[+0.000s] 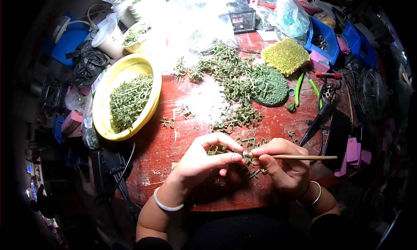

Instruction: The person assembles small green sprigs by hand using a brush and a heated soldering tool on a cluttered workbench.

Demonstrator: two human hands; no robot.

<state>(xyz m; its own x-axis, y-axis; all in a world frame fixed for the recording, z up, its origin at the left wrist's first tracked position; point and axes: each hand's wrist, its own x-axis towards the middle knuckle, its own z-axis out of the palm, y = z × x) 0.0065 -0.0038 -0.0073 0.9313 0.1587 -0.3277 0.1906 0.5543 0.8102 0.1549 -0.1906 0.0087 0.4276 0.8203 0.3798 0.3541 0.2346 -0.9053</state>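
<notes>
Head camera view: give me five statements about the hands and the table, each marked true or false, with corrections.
1. The right hand holds a slim brown stick-shaped tool. True.
2. The round yellow plastic basin is right of the heap of small green bent pieces. False: the basin is left of the heap.
3. The left hand wears a black glove. False: the left hand is bare, with a pale bangle at its wrist.
4. A yellow rough-textured block lies beyond a round green pad. True.
5. The tabletop is white. False: the tabletop is red.
</notes>
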